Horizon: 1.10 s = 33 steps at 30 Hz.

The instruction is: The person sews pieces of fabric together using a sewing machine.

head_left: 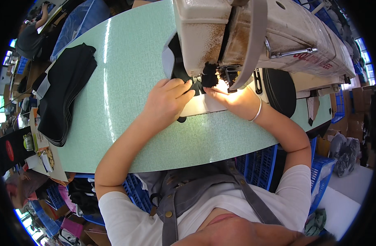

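A sewing machine point(278, 37) with a worn cream body stands over the table at the right. A black fabric piece point(177, 61) with a grey underside lies beneath its head, close to the lit needle area. My left hand point(165, 100) is closed on the near edge of this piece, fingers curled, left of the needle. From the right, my right hand point(241, 102) reaches in, its thumb and fingertips gripping the fabric by the needle. The machine's pale curved guard partly covers those fingers. Black fuzzy material point(210, 74) hangs at the presser foot.
A stack of black cut pieces point(67, 90) lies on the green table point(126, 82) at the left. Right of my right hand is a stitched black piece point(280, 92). Blue crates point(257, 166) stand under the table's front edge. Another person point(30, 41) is at the far left.
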Available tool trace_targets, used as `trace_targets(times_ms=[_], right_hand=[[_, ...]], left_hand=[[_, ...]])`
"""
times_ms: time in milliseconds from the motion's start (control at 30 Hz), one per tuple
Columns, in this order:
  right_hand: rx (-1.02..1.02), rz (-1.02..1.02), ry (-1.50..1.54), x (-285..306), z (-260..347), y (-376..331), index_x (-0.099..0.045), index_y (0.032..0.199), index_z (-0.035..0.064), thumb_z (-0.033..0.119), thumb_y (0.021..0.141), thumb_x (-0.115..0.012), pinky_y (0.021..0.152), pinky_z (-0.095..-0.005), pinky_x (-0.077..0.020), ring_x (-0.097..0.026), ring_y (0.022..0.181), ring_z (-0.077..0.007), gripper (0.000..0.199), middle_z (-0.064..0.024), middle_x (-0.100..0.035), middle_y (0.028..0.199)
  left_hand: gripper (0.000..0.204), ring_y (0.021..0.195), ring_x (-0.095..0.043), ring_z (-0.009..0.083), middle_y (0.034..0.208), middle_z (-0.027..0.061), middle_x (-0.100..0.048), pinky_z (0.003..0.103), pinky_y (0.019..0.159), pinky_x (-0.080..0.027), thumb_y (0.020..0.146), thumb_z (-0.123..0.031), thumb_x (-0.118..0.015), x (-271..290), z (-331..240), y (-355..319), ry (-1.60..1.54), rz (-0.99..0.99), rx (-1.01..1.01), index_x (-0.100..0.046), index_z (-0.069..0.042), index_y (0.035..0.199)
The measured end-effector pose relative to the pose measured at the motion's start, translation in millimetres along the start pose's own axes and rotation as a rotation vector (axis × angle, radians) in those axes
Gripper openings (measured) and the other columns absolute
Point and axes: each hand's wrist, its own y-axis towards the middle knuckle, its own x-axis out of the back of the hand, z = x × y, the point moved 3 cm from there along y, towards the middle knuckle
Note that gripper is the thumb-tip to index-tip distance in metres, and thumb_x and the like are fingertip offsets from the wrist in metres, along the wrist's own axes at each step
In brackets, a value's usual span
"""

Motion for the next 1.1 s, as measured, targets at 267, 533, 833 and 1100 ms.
trace_targets(times_ms=[267,533,833,1100], right_hand=[[-0.019,-0.226,0.1,-17.9,-18.3,0.1,-0.066,0.092,0.0023,0.004,0.073,-0.067,0.067,-0.0391,-0.0491,-0.062,0.08,-0.0283,0.018,-0.0107,-0.063,0.083],[-0.212,0.046,0.327,-15.6,-25.2,10.4,-0.064,0.111,0.0015,0.008,0.09,-0.06,0.084,-0.0333,-0.0527,-0.065,0.098,-0.0236,0.022,-0.0112,-0.067,0.105],[-0.146,0.148,0.318,-36.1,-30.3,12.7,-0.056,0.12,-0.0067,0.012,0.095,-0.054,0.097,-0.0314,-0.0502,-0.062,0.109,-0.0228,0.031,-0.0131,-0.063,0.116],[-0.149,0.055,-0.072,14.2,-13.6,-21.1,-0.067,0.117,0.0116,0.008,0.079,-0.06,0.085,-0.0508,-0.0461,-0.058,0.054,-0.0206,0.039,-0.0037,-0.067,0.083]], left_hand=[[0.028,0.099,-0.059,0.0229,0.11,0.0089,-0.067,0.035,0.081,-0.047,0.07,-0.004,-0.064,-2.1,9.2,2.9,0.015,0.007,0.012,-0.067,-0.001,0.097],[0.031,0.11,-0.056,0.0252,0.119,0.0101,-0.065,0.038,0.089,-0.046,0.077,-0.008,-0.066,-7.7,10.6,3.7,0.081,-0.006,0.094,-0.067,0.001,0.106],[0.017,0.101,-0.057,0.0284,0.1,0.0098,-0.064,0.041,0.085,-0.047,0.082,-0.01,-0.066,-4.6,10.4,4.4,0.04,-0.035,0.122,-0.065,-0.001,0.097],[0.01,0.095,-0.062,0.0247,0.096,0.0048,-0.066,0.049,0.101,-0.041,0.08,-0.013,-0.064,40.4,10.7,-14.8,0.331,-0.107,0.081,-0.067,-0.008,0.089]])
